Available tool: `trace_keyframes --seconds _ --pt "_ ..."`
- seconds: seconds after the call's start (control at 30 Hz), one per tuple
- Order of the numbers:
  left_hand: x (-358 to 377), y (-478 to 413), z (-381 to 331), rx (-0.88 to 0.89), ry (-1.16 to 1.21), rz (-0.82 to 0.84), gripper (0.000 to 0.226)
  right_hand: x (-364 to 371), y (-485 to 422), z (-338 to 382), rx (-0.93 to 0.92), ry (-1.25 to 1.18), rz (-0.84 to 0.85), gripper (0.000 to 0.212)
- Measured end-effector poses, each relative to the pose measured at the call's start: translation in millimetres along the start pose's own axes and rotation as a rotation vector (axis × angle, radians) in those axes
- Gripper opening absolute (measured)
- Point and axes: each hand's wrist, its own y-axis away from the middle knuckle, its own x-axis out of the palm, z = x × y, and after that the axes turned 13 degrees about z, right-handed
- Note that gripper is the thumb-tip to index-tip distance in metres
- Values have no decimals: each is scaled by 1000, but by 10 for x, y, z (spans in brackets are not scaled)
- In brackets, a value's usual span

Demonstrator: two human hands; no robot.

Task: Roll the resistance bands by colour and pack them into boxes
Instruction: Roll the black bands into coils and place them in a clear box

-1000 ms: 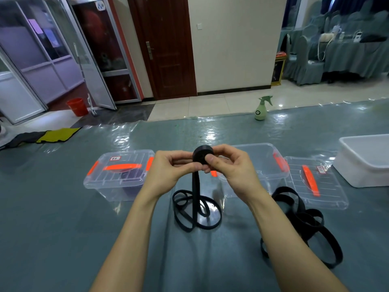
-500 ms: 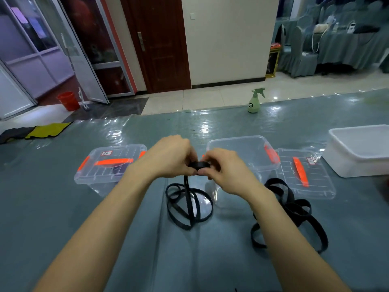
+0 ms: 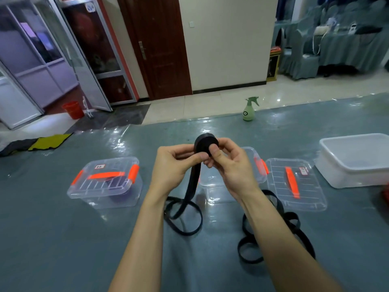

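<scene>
A black resistance band [image 3: 205, 144] is partly wound into a thick roll held above the table. My right hand [image 3: 228, 163] pinches the roll with thumb and fingers. My left hand [image 3: 174, 165] grips the band where it leaves the roll. The loose tail [image 3: 185, 216] hangs down and loops on the table. Behind my hands stands an open clear box [image 3: 255, 165], partly hidden. Its lid [image 3: 294, 182] with an orange handle lies flat to its right. At the left stands a closed clear box [image 3: 105, 182] with orange clips and something dark inside.
More black bands [image 3: 271, 232] lie tangled on the table under my right forearm. A white tub [image 3: 355, 159] sits at the far right. A green spray bottle [image 3: 249, 109] stands at the table's far edge. Grey plastic sheeting [image 3: 63, 239] covers the table.
Both hands lifted the roll up from near the table, and the roll now faces me edge-up. The tail on the table is shorter and has shifted.
</scene>
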Motion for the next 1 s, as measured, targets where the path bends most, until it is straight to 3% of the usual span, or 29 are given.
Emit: trace_keyframes --seconds 0.07,0.17,0.27,0.33,0.43,0.5,0.63,0.77,0.87,0.93,1.0 --pt "49 -46 -13 -28 -73 42 19 -153 57 -37 61 54 -5 14" --pt "49 -101 -69 -110 -283 152 17 -491 177 13 188 398 42 23" --pt "93 -252 -196 -147 -903 348 14 -710 263 87 187 725 132 52" --pt "235 -351 -308 -138 -1262 506 16 -698 290 78 190 943 221 34" --pt "374 -431 -369 -89 -1461 586 24 -683 356 10 119 1037 240 13" --pt "292 -415 -375 -100 -1275 561 21 -749 391 15 77 851 158 19" --pt "208 -209 -207 -128 -414 294 26 -863 364 101 -12 343 67 14" --pt "498 -48 36 -34 -60 63 30 -784 359 23 -20 48 66 8" --pt "579 10 116 -64 -14 -2 28 -703 433 -128 34 -151 73 16" --pt "518 57 111 -105 -126 36 24 -776 478 -162 110 53 112 21" --pt "425 67 36 -144 -396 146 19 -896 491 -105 186 441 163 39"
